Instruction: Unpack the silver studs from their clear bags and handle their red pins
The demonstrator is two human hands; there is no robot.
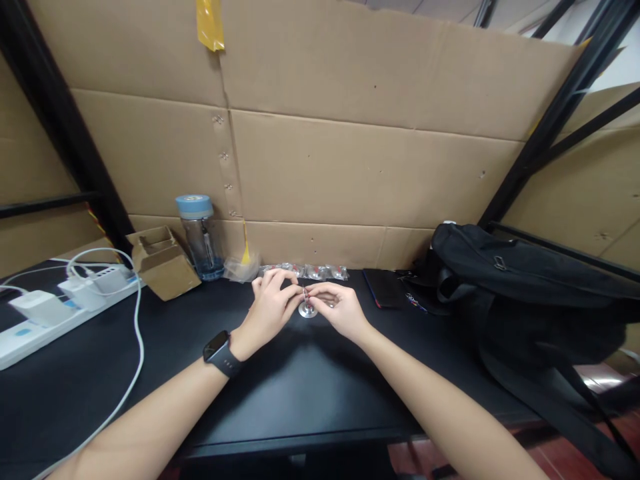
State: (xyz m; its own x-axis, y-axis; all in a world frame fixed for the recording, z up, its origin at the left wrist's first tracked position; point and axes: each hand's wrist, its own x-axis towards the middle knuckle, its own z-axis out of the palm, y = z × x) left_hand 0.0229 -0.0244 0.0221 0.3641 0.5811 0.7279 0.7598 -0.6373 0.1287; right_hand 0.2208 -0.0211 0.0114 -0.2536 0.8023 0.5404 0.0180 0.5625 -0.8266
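Both hands meet over the middle of the black table [280,400]. Between them is a small silver metal piece with a round base [307,311], a thin upright stem and a bit of red. My left hand [267,303], with a black watch on its wrist, pinches at the stem with thumb and forefinger, its other fingers curled. From the other side, my right hand [340,307] closes thumb and fingertips on the same piece. The fingers hide much of its upper part. Several small clear packets [316,272] with red and silver contents lie in a row just behind.
At the back left stand a blue-lidded bottle [203,240] and an open cardboard box [165,263]. A white power strip [40,333] with chargers and cables lies far left. On the right are a dark flat pouch [383,288] and a black backpack [540,300]. Cardboard [330,173] walls the back.
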